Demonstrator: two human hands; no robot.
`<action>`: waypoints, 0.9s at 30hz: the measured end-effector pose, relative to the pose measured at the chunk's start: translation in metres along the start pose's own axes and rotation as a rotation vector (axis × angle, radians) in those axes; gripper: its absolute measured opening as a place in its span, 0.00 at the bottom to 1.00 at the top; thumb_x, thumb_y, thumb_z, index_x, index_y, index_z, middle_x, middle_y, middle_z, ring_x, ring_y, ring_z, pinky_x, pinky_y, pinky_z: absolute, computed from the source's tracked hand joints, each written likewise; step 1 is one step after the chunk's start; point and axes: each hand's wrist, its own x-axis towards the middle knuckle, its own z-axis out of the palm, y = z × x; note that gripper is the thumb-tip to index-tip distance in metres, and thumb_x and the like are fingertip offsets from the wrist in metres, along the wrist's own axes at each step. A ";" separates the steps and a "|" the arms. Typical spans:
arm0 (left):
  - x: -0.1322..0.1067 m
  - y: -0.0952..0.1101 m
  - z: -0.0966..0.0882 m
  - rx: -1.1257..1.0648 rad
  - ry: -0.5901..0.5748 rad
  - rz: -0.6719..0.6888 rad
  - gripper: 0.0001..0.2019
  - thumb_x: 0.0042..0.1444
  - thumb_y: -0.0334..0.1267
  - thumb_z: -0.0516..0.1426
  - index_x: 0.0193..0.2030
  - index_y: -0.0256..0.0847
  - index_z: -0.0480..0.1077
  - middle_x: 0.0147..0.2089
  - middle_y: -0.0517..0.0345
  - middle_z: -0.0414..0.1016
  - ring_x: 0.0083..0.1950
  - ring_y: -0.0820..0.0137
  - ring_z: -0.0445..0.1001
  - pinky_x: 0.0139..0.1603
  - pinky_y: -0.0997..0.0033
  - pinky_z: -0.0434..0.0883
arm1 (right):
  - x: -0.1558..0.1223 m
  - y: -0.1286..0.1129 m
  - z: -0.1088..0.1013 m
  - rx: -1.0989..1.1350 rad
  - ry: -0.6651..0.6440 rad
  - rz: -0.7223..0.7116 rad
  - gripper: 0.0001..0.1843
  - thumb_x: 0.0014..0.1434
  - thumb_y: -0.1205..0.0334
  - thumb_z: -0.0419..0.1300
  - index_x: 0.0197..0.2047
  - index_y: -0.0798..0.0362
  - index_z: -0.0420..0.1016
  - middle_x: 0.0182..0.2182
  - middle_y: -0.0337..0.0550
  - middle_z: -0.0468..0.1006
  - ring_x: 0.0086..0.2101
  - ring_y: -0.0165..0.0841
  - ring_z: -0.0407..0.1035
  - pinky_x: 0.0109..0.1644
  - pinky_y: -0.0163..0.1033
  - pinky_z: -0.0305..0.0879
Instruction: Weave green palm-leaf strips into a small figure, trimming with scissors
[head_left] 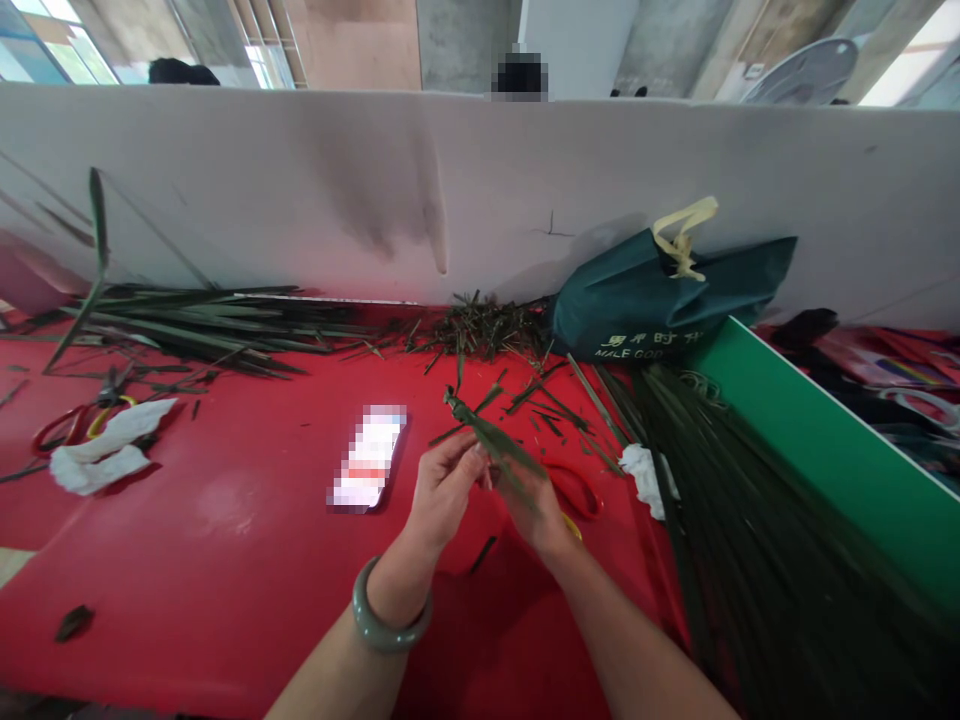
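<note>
Above the red table, both hands meet at a green leaf strip (504,447) with a small knotted or folded end pointing away from me. My left hand (445,487), a green bangle on its wrist, is closed in a pinch at the strip's near side. Partly covered by the wide part of the leaf and slightly blurred, my right hand (531,505) closes on it from the right. Beneath the right hand lie scissors with red and yellow handles (581,490). A lit phone (370,458) rests left of my hands.
Long leaves (202,325) lie at the back left, leaf scraps (487,328) along the partition (300,190). More scissors (60,432) and crumpled tissue (105,455) are at left. On the right are a dark green bag (637,300), a green box wall (817,450) and a leaf bundle (765,540).
</note>
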 end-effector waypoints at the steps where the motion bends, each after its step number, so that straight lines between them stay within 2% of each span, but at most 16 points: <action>1: 0.001 0.001 0.001 0.016 0.003 -0.004 0.11 0.49 0.41 0.54 0.34 0.35 0.70 0.23 0.59 0.68 0.21 0.80 0.62 0.23 0.77 0.63 | 0.000 0.002 0.000 -0.005 0.020 0.014 0.10 0.53 0.64 0.49 0.28 0.52 0.71 0.25 0.41 0.71 0.28 0.30 0.66 0.34 0.35 0.63; 4: 0.005 0.000 0.001 0.096 0.023 -0.033 0.13 0.48 0.41 0.54 0.38 0.35 0.69 0.32 0.55 0.72 0.23 0.79 0.64 0.26 0.77 0.65 | -0.001 0.009 -0.001 -0.028 0.070 0.054 0.10 0.54 0.61 0.50 0.30 0.52 0.71 0.25 0.40 0.71 0.27 0.30 0.66 0.33 0.35 0.64; 8: 0.010 -0.012 -0.002 0.264 0.021 -0.037 0.12 0.49 0.40 0.53 0.38 0.36 0.69 0.26 0.58 0.71 0.24 0.77 0.65 0.27 0.77 0.65 | 0.001 0.017 -0.004 -0.003 0.164 0.124 0.10 0.54 0.59 0.50 0.29 0.53 0.70 0.24 0.40 0.72 0.27 0.30 0.67 0.33 0.35 0.64; 11: 0.013 -0.023 -0.003 0.436 -0.014 -0.014 0.11 0.48 0.37 0.53 0.38 0.37 0.71 0.30 0.56 0.73 0.25 0.76 0.67 0.27 0.77 0.65 | 0.002 0.021 -0.006 -0.001 0.173 0.135 0.12 0.54 0.58 0.50 0.31 0.54 0.71 0.26 0.42 0.73 0.28 0.31 0.68 0.34 0.36 0.65; 16: 0.016 -0.036 -0.004 0.658 -0.174 0.089 0.11 0.46 0.30 0.52 0.36 0.40 0.73 0.34 0.55 0.75 0.35 0.71 0.70 0.37 0.73 0.65 | 0.002 0.027 -0.009 0.016 0.182 0.140 0.12 0.54 0.57 0.50 0.36 0.53 0.71 0.31 0.44 0.75 0.33 0.34 0.69 0.37 0.38 0.66; 22: 0.020 -0.052 -0.009 0.729 -0.241 0.080 0.11 0.46 0.29 0.51 0.34 0.39 0.73 0.31 0.55 0.75 0.31 0.72 0.70 0.33 0.74 0.65 | 0.004 0.016 -0.011 0.084 0.219 0.206 0.12 0.53 0.56 0.51 0.36 0.53 0.69 0.29 0.43 0.75 0.28 0.32 0.69 0.34 0.38 0.67; 27: 0.021 -0.056 -0.010 0.778 -0.310 0.110 0.11 0.46 0.29 0.51 0.34 0.40 0.73 0.31 0.56 0.75 0.31 0.72 0.70 0.33 0.75 0.64 | 0.004 0.014 -0.012 0.098 0.247 0.223 0.11 0.52 0.58 0.52 0.36 0.54 0.69 0.28 0.43 0.75 0.27 0.32 0.69 0.35 0.38 0.67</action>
